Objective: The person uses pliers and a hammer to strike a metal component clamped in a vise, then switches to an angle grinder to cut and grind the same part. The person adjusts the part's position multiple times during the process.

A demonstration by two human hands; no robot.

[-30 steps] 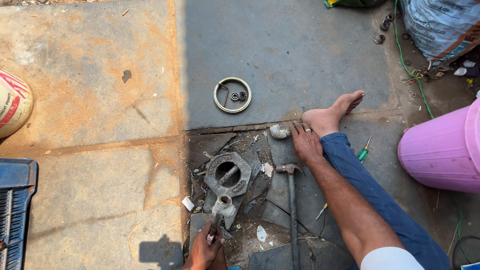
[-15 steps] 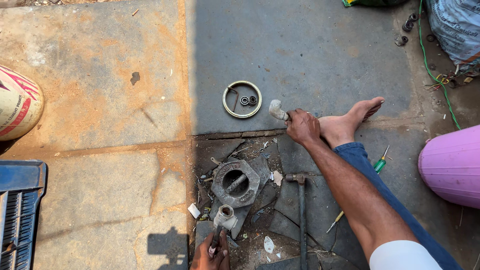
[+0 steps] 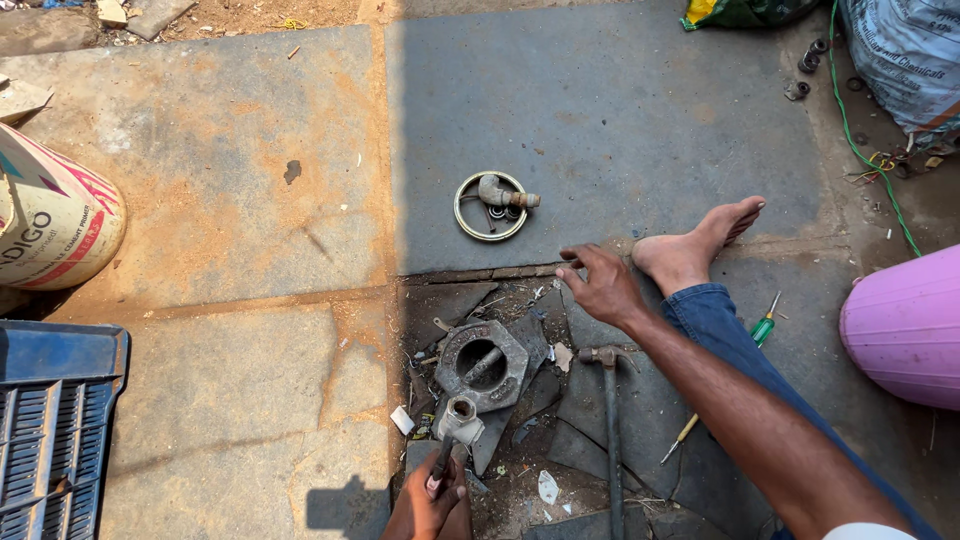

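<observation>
Left hand (image 3: 432,505) clenched on grey metal pipe fitting (image 3: 458,420), near frame edge; right hand (image 3: 600,285) released, fingers spread, bare stone floor (image 3: 620,130) beyond.

The ground is paved with large flat stone slabs (image 3: 620,110), grey where shade falls and orange-brown on the left where strong sunlight strikes, with a straight shadow edge running down the middle and a patch of cracked, broken slab (image 3: 560,420) low in the centre. At the left edge stand a white printed sack with red and pink stripes (image 3: 50,225) and, below it, a dark blue slatted plastic crate (image 3: 45,420). On the right are a rounded pink plastic tub (image 3: 905,325), a grey woven printed sack (image 3: 905,55) in the top corner and a thin green cord (image 3: 865,150) trailing over the slabs.
</observation>
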